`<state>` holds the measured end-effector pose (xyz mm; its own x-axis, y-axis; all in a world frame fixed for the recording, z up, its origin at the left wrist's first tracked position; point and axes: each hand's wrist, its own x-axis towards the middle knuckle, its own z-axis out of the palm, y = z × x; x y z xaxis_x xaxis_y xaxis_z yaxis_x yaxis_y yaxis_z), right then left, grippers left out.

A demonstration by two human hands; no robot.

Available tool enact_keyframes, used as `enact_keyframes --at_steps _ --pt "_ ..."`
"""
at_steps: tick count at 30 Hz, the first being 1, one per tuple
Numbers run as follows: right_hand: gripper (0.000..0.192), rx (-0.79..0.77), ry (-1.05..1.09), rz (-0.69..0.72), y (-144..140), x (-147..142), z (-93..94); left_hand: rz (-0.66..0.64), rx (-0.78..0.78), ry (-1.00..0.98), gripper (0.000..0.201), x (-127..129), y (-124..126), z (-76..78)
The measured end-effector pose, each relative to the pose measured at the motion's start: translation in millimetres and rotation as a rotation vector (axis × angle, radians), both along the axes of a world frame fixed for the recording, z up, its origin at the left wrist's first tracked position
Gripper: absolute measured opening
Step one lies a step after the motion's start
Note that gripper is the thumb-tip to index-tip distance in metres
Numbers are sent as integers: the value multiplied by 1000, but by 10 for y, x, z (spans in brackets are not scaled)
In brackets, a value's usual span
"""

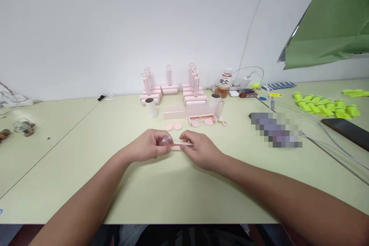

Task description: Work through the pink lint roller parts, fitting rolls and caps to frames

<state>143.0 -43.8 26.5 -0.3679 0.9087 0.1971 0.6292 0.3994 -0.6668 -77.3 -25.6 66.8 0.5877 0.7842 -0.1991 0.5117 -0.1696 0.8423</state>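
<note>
Pink strip (182,145) pinched between closed left hand (148,147) and right hand (200,150).

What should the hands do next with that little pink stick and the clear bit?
Probably press the clear piece a little further onto the end of the pink stick. The left hand pinches the clear piece right at the stick's left end, and the right hand steadies the stick low over the table. Whether the two are already joined is too small to tell.
</note>
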Motion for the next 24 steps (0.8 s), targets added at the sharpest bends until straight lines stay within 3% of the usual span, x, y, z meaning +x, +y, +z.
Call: enact_keyframes --at_steps 7,11,19,24 --pt "25 367 227 -61 30 57 -13 276 404 225 18 -150 262 -77" --pt "21 333 230 -41 14 53 -69 402 525 332 16 -147 520 -102" --pt "19 238 169 208 -32 -47 -210 361 565 381 17 -32 841 -309" --pt "19 240 132 256 -28 -55 -233 231 542 407 26 -16 855 -282"
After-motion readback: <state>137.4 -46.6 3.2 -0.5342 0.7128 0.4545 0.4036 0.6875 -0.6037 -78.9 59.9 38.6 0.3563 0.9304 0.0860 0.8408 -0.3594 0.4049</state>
